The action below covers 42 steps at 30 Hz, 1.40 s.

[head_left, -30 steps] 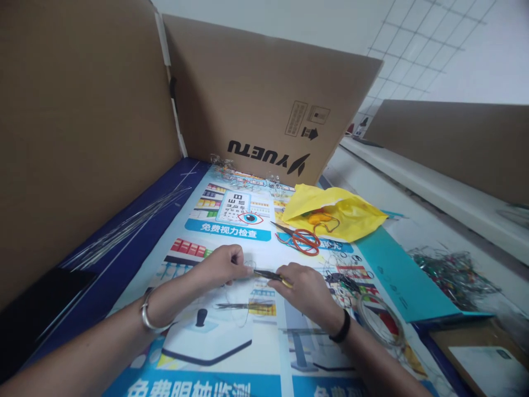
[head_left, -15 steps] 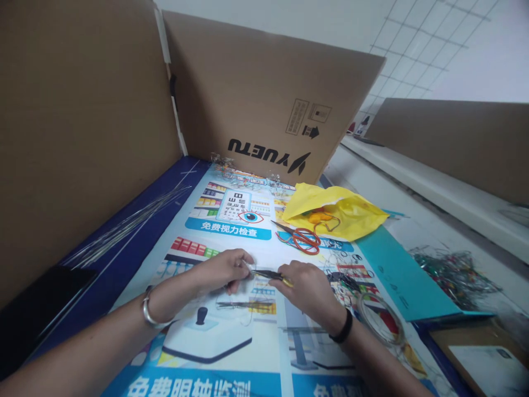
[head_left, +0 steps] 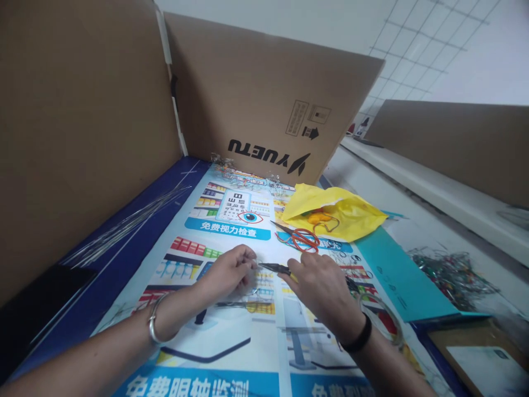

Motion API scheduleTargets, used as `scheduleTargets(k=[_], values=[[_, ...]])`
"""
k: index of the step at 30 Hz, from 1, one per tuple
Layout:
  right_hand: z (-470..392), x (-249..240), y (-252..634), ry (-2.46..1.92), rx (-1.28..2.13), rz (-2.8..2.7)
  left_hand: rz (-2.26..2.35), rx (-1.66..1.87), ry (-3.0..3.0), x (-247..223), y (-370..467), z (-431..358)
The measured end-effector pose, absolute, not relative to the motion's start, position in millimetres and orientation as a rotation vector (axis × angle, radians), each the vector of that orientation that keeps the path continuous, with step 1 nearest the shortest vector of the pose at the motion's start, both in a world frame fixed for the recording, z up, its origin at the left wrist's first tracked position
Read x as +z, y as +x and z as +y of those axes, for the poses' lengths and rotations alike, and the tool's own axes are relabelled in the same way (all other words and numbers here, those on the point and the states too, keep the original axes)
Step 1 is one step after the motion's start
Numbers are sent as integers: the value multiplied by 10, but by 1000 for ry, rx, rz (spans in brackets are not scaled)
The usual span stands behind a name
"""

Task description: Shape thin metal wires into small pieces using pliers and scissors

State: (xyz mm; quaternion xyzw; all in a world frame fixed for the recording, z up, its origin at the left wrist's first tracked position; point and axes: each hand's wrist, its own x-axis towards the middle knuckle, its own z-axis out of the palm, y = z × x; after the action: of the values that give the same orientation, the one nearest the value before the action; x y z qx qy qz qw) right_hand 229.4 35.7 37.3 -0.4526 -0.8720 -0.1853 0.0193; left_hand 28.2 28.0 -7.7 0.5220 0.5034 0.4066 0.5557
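Note:
My right hand point(head_left: 316, 281) is closed around a pair of long-nose pliers point(head_left: 273, 268) with yellow grips. Their dark tips point left, toward the fingers of my left hand point(head_left: 236, 270). That hand is pinched on a thin piece of wire point(head_left: 257, 263), which is small and blurred; whether the plier tips touch it I cannot tell. Beneath my hands, partly covered by the left one, another slim dark tool with yellow grips point(head_left: 258, 307) lies on the printed sheet point(head_left: 264, 353). Scissors with red-orange handles point(head_left: 303, 240) rest just beyond my right hand.
A yellow bag point(head_left: 355, 215) holding orange thread lies behind the scissors. Long straight wires point(head_left: 132, 226) lie on the left. Tangled wire pieces point(head_left: 454, 275) are heaped at the right, and a wire coil point(head_left: 390, 317) sits beside my right wrist. Cardboard panels point(head_left: 264, 94) stand at the back and left.
The pliers and my right hand have shifted slightly right, and their tips are further from my left fingers. My left hand has turned and moved up a little.

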Motion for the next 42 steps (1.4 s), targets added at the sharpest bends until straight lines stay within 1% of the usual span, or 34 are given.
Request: scheduleTargets(k=[3,10,15,22,27,32,39,42], values=[[355,392,2296,-1405,-579,-2709,1127,924,1148,-69,286,260],[361,436,2306,-1421,-610,-2689,811,872,724,-9,285,227],[397,506,2239,-1384,-724,-2644,835,1039,608,18,300,211],[529,575,2020,-1371,-818,-2642,862,1184,453,22,232,264],[575,561,1932,-1418,-796,-2685,847,1169,427,-61,209,304],[577,522,1958,-1444,-794,-2688,686,1119,352,-131,188,336],[558,505,1998,-1434,-794,-2652,442,1040,284,-94,159,346],[542,498,2008,-1404,-783,-2634,444,1035,264,-90,178,341]])
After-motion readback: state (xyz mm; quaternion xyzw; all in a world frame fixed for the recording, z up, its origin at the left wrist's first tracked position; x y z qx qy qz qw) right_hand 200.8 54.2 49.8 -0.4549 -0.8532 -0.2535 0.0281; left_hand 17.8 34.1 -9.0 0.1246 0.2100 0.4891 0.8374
